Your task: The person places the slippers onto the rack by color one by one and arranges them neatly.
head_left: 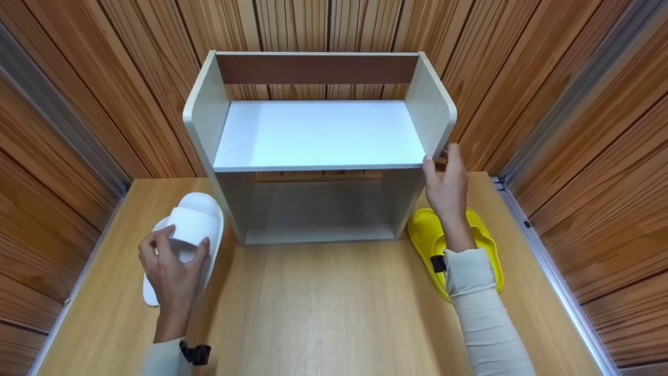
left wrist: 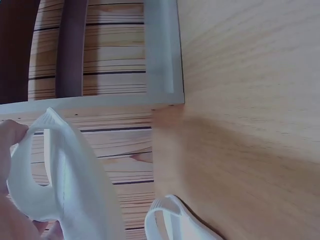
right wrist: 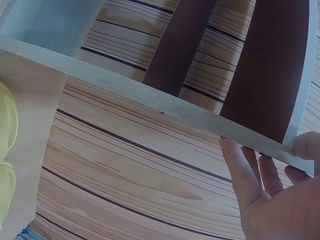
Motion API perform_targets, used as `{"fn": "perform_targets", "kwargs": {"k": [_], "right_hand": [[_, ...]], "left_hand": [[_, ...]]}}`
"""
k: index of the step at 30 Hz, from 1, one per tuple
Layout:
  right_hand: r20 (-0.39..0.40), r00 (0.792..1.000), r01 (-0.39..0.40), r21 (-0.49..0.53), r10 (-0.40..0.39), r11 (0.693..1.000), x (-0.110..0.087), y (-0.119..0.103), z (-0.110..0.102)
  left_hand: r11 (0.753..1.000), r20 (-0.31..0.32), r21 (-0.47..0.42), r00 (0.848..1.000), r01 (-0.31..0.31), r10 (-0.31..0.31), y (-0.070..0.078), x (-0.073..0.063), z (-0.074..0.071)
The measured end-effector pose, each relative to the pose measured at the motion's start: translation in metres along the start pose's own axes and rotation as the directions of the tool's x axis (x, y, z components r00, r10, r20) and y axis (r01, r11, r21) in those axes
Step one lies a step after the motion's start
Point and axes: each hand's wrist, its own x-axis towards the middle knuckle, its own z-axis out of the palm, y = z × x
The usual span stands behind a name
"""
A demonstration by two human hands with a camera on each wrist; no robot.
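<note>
My left hand point(head_left: 172, 274) pinches a white slipper point(head_left: 195, 224) near its strap, thumb on one side and fingers on the other. That slipper point(left wrist: 85, 185) is held raised beside the small shelf unit point(head_left: 318, 133), and the second white slipper point(left wrist: 185, 225) lies on the wooden tabletop below it. At the unit's other side, my right hand point(head_left: 449, 190) grips the right side panel point(right wrist: 130, 95). Its thumb lies at the inner front edge, while the fingers point(right wrist: 240, 170) press along the outside face.
Yellow slippers point(head_left: 425, 235) lie on the tabletop point(head_left: 318, 303) right of the unit, partly covered by my right forearm. Wood-patterned walls point(head_left: 292, 23) enclose the back and sides. A metal rail point(head_left: 553, 282) runs along the right edge.
</note>
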Motion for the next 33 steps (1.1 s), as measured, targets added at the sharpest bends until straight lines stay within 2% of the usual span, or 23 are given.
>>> {"fn": "perform_targets", "kwargs": {"k": [7, 16, 20, 26, 33], "right_hand": [[-0.002, 1.000, 0.007, 0.007, -0.007, 1.000, 0.000, 0.000, -0.001], [-0.001, 1.000, 0.005, 0.008, -0.005, 1.000, 0.000, -0.001, -0.001], [0.005, 1.000, 0.001, 0.010, -0.001, 1.000, -0.001, -0.001, 0.000], [0.016, 0.999, 0.027, 0.022, -0.028, 0.999, -0.001, 0.000, 0.001], [0.021, 1.000, 0.012, 0.009, -0.012, 1.000, -0.001, -0.001, 0.000]], "left_hand": [[0.999, -0.011, -0.035, 1.000, -0.030, 0.030, 0.004, -0.001, -0.009], [0.984, -0.057, -0.105, 0.989, -0.142, 0.136, 0.010, -0.004, -0.016], [0.969, -0.066, -0.129, 0.977, -0.211, 0.204, 0.020, -0.004, -0.018], [0.937, -0.064, -0.131, 0.946, -0.323, 0.317, 0.038, 0.004, -0.021], [0.918, -0.072, -0.132, 0.927, -0.374, 0.368, 0.054, 0.011, -0.025]]}}
